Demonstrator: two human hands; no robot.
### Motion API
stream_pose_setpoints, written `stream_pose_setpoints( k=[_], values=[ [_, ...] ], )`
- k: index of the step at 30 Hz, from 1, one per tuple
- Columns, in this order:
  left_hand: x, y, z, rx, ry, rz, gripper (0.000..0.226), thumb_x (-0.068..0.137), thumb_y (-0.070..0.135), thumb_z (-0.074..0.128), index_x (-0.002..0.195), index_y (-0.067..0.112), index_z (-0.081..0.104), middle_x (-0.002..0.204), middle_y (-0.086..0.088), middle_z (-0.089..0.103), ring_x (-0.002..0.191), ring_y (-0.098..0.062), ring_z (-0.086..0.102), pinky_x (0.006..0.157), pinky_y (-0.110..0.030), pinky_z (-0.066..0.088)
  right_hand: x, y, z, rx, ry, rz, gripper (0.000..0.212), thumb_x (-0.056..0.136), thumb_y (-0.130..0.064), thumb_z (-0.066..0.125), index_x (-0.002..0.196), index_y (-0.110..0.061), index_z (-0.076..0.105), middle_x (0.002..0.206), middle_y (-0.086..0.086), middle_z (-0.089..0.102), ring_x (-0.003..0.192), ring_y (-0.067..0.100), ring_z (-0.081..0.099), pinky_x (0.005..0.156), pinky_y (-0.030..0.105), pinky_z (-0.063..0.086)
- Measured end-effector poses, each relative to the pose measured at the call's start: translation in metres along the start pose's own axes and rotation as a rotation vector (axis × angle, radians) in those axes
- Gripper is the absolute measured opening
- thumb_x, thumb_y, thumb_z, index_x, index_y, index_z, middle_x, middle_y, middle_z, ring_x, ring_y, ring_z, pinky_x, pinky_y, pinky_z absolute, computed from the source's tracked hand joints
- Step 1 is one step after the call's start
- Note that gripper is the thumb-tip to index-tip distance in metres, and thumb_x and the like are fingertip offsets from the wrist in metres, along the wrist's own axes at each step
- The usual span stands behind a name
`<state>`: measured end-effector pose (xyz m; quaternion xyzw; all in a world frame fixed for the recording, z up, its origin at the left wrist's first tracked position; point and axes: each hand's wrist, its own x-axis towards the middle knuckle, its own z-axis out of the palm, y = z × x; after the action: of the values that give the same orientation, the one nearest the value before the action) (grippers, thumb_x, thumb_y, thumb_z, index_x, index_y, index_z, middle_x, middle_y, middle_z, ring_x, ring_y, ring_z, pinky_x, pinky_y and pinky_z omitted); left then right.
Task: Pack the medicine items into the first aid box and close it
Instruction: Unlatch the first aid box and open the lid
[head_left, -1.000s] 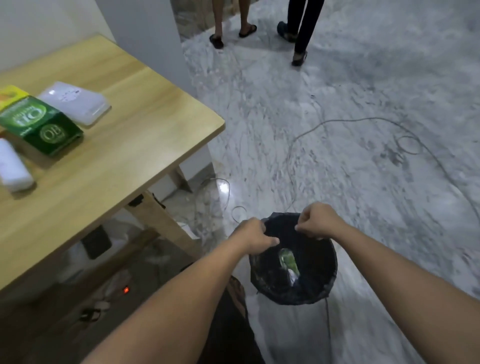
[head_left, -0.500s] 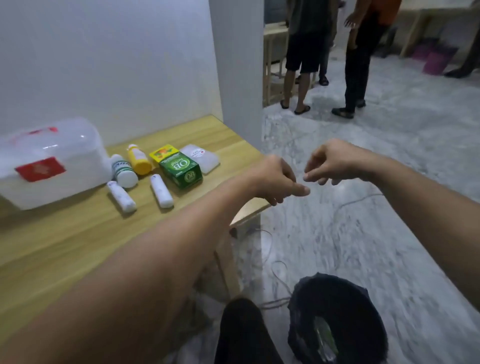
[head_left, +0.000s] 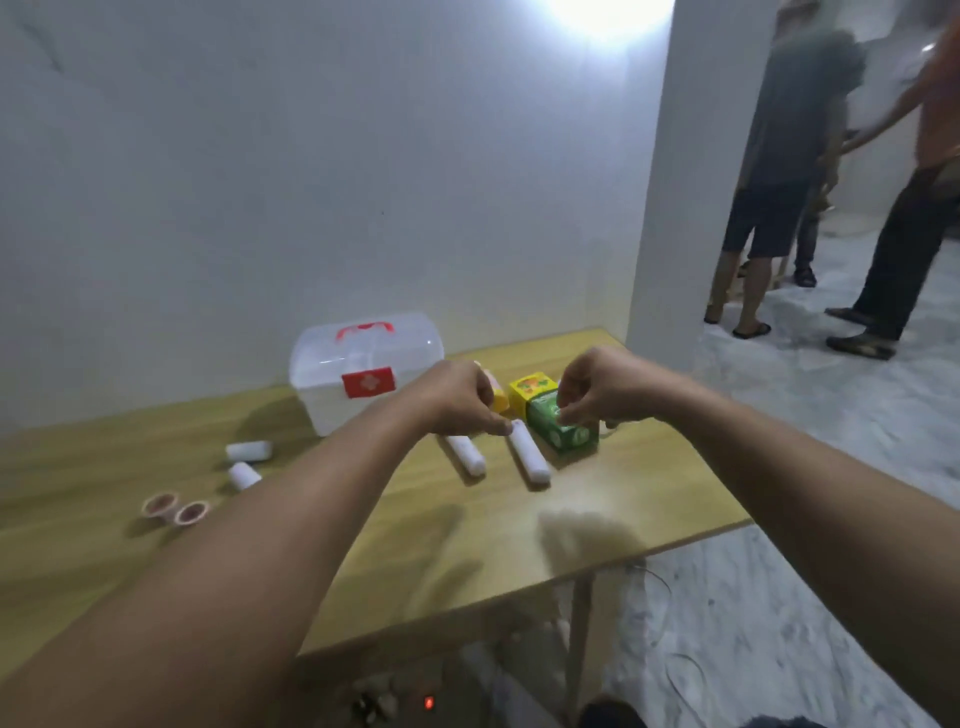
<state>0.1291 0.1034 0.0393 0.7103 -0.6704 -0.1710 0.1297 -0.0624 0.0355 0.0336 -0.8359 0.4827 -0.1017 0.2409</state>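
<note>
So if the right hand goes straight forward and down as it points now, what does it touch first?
Probably the green cardboard box: the right hand hangs just above it with fingertips pinched toward its top. Depth is unclear from one view.

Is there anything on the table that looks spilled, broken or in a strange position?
Nothing stands out. The first aid box sits upright with its lid shut, and the rolls, tape rings and green carton lie loose on the table, unpacked but intact. No spill shows.
</note>
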Motion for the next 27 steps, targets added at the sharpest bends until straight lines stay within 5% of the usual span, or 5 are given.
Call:
stream_pose_setpoints(
  k=[4,11,16,22,27],
  values=[
    [-0.011,-0.057,-0.023,0.050,0.128,-0.094,0.048,0.071,0.037,0.079,0.110,0.012,0.069,0.111,-0.004,0.069,0.102,-0.022,0.063,0.090,-0.037,0.052,0.023,-0.051,0.026,-0.059,0.035,-0.104,0.013,0.075,-0.021,0.079,0.085,-0.014,0.074,0.079,0.004,0.073,0.065,0.015,0.062,0.053,0.022,0.047],
    [-0.020,-0.132,-0.049,0.132,0.351,-0.227,0.060,0.079,0.029,0.071,0.134,0.013,0.052,0.139,-0.006,0.051,0.128,-0.026,0.048,0.100,-0.036,0.043,0.070,-0.104,0.073,-0.228,0.193,-0.324,0.030,0.079,-0.020,0.070,0.109,-0.014,0.069,0.108,0.005,0.070,0.099,0.026,0.063,0.080,0.033,0.052],
    [-0.013,-0.161,-0.056,0.204,0.365,-0.199,0.064,0.085,0.029,0.066,0.142,0.012,0.042,0.149,-0.006,0.040,0.137,-0.026,0.037,0.110,-0.039,0.035,0.104,-0.111,0.100,-0.468,0.356,-0.584,0.047,0.082,-0.020,0.070,0.128,-0.017,0.058,0.142,0.010,0.050,0.129,0.031,0.044,0.101,0.041,0.040],
    [0.005,-0.177,-0.061,0.165,0.379,-0.164,0.064,0.094,0.035,0.053,0.149,0.015,0.030,0.160,-0.005,0.022,0.147,-0.023,0.022,0.119,-0.043,0.021,0.133,-0.105,0.117,-0.609,0.356,-0.736,0.069,0.079,-0.026,0.074,0.141,-0.020,0.045,0.154,0.015,0.033,0.143,0.032,0.030,0.114,0.049,0.028],
    [0.022,-0.184,-0.064,0.113,0.360,-0.166,0.059,0.098,0.038,0.043,0.150,0.017,0.027,0.161,-0.003,0.019,0.149,-0.020,0.017,0.121,-0.042,0.018,0.146,-0.094,0.121,-0.657,0.380,-0.864,0.075,0.075,-0.028,0.079,0.141,-0.019,0.045,0.151,0.017,0.038,0.139,0.035,0.036,0.112,0.052,0.031]
  ],
)
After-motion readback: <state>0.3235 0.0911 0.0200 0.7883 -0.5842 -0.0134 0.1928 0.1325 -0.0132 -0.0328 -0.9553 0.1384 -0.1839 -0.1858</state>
